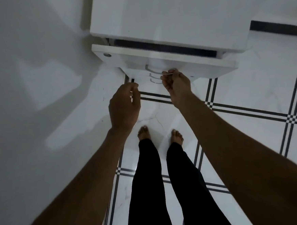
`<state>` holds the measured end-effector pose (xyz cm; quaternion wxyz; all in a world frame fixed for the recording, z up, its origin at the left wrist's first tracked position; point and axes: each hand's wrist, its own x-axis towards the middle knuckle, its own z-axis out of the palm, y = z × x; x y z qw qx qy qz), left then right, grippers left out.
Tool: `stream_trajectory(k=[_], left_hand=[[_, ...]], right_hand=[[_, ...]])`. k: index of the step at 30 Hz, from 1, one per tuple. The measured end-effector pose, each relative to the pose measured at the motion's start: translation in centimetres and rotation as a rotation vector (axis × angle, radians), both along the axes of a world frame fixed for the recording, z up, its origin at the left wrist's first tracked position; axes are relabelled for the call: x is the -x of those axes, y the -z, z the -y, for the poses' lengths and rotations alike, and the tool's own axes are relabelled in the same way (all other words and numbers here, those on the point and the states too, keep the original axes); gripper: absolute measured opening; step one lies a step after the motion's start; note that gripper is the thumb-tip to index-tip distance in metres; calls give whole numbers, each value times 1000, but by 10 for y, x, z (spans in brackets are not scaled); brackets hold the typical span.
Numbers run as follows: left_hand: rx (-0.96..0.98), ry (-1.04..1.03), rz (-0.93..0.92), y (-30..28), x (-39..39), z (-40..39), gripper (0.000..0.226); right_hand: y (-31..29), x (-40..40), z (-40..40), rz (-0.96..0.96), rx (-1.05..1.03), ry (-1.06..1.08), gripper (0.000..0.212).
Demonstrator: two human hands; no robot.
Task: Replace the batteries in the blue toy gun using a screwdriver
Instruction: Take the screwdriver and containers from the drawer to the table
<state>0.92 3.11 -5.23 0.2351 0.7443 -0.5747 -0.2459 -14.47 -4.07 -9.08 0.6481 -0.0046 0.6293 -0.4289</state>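
— Against the wall stands a white cabinet point(162, 10), its top drawer point(157, 58) pulled out a little over the tiled floor point(249, 90). Toy gun?
— Not visible. The right hand point(176, 82) pinches the drawer's handle point(166, 73); the left hand point(124, 105) hovers just beside, loosely curled, holding nothing
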Motion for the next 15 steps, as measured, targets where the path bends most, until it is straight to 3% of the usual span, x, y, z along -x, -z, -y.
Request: stream_trajectory(k=[5, 15], left_hand=[[51, -86, -20, -24, -9, -32, 29], [85, 21, -39, -25, -25, -41, 33]], right_hand=[[-5, -6, -69, 26, -68, -24, 26], [-9, -21, -180, -18, -145, -11, 25]])
